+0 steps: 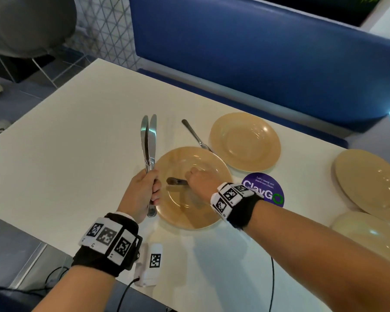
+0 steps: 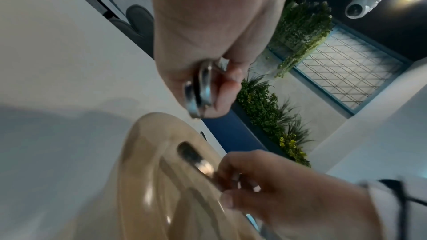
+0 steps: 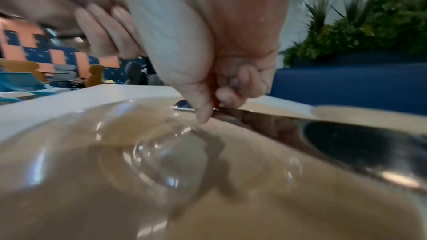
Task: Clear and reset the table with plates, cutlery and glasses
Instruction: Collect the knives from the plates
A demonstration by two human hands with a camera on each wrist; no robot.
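Knives (image 1: pixel 149 140) stand gripped in the left hand (image 1: pixel 142 192), blades pointing far. Just right, over the near plate (image 1: pixel 203 212), the right hand (image 1: pixel 198 181) pinches another knife (image 1: pixel 175 181), handle pointing left toward that bundle.

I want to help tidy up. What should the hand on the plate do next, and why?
Probably lift the knife off the plate and add it to the two knives in the left hand. The right hand already pinches its handle, and the left hand is gathering cutlery.
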